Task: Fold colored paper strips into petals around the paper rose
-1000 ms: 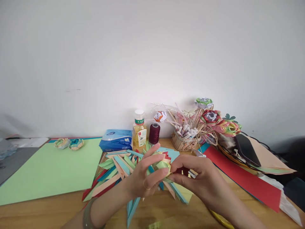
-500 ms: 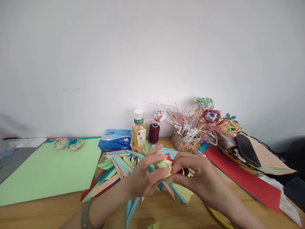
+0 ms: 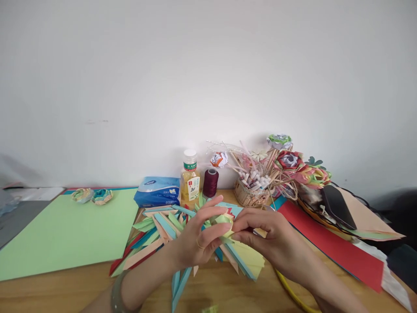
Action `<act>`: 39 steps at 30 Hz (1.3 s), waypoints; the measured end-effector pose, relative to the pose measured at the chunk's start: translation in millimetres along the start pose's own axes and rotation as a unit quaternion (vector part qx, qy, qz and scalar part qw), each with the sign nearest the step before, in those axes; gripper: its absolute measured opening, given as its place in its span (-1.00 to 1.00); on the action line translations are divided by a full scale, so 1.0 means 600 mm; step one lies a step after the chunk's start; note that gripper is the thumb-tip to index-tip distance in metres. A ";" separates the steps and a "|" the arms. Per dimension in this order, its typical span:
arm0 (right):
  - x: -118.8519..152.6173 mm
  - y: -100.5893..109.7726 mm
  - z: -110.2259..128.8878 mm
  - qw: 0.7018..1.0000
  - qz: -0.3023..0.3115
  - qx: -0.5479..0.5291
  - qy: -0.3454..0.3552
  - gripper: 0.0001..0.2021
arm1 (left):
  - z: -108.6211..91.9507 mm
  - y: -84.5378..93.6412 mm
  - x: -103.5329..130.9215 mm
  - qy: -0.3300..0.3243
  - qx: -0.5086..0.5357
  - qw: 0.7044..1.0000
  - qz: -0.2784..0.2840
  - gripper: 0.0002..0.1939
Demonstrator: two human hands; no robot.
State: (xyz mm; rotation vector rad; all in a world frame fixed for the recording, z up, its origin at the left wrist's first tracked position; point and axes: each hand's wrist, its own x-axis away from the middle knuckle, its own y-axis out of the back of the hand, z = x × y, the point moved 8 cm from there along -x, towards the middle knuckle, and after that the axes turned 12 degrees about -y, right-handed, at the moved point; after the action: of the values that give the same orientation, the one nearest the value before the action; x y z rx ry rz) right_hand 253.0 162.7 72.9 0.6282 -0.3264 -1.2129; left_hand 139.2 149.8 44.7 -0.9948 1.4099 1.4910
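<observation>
Near the middle of the table, my left hand (image 3: 205, 234) grips a small green and yellow folded paper piece (image 3: 224, 221) between its fingers. My right hand (image 3: 260, 228) pinches the right side of the same piece with thumb and forefinger; the exact contact is partly hidden by the fingers. Beneath and left of the hands lies a loose pile of folded paper strips (image 3: 150, 239) in green, blue, peach and red. A pale yellow paper sheet (image 3: 249, 258) sticks out below my right hand.
Behind the pile stand a blue tissue pack (image 3: 158, 191), a bottle (image 3: 190, 178) and a dark red thread spool (image 3: 210, 182). A woven basket (image 3: 250, 195) holds sticks and paper flowers. Green paper (image 3: 74, 234) with two paper rosettes (image 3: 93, 196) lies left, red paper (image 3: 335, 243) right.
Both hands keep hold of the paper piece and have shifted only slightly. The right fingers lie a little flatter and closer together against it.
</observation>
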 end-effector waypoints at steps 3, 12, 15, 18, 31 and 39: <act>-0.001 0.000 -0.007 1.000 -0.003 0.000 -0.016 -0.85 | -0.003 -0.003 -0.001 -0.007 0.001 1.000 0.009 -0.69; -0.007 -0.005 -0.012 0.999 -0.037 0.014 -0.031 -0.81 | -0.003 -0.004 0.000 -0.008 0.005 1.000 0.010 -0.74; -0.007 -0.006 -0.013 0.999 -0.037 0.015 -0.027 -0.80 | 0.000 -0.003 0.001 -0.005 0.008 1.000 0.002 -0.73; -0.006 -0.005 -0.012 1.000 -0.011 -0.005 -0.014 -0.85 | 0.004 -0.002 0.002 0.006 0.015 1.000 -0.002 -0.73; -0.016 -0.004 -0.030 0.998 -0.014 -0.020 -0.060 -0.74 | 0.009 -0.002 -0.002 0.039 0.030 0.999 0.000 -0.71; -0.020 -0.009 -0.042 0.995 -0.026 -0.032 -0.090 -0.70 | 0.017 -0.004 0.010 0.064 0.044 0.997 -0.002 -0.60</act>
State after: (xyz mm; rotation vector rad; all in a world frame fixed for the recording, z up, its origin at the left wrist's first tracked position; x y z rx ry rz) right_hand 259.0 179.5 50.7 0.4749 -0.4225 -1.3294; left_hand 139.2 160.5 38.9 -1.0535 1.5501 1.3687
